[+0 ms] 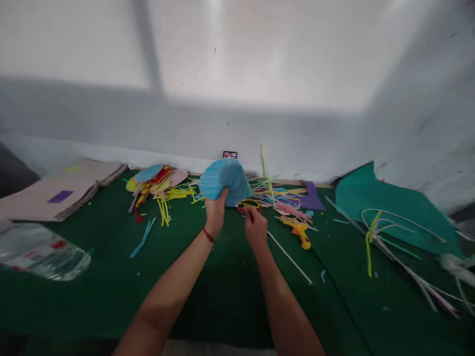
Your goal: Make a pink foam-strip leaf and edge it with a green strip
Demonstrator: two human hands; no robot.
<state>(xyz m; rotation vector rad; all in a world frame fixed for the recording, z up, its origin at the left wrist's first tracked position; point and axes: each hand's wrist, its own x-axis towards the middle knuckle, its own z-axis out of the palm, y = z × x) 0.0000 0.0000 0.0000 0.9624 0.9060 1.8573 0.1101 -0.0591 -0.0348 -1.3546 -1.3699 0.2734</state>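
So your green table (92, 306) runs under everything, and I'm calling your blue ribbed piece the clock centre, 12 pointing away from you. The teal sheet (397, 212) sits between 3 and 4, the cardboard stack (87, 180) at 9, both probably shoved out there to leave you elbow room. The blue ribbed piece (222, 173) itself is up in front of you, broad face your way, I'd guess so you can see its surface. Your left arm reaches toward 1 o'clock, left hand (216, 210) pinching the lower edge, thumb across the near face. Your right arm angles toward 11, right hand (256, 225) curled with knuckles up, but I can't tell if it's gripping anything. The glue gun (302, 235) lies at 4, likely parked on that side for your right hand. Smallest bit: yellow-and-red handles (249, 200), scissors maybe, at 5, right by your right fingertips
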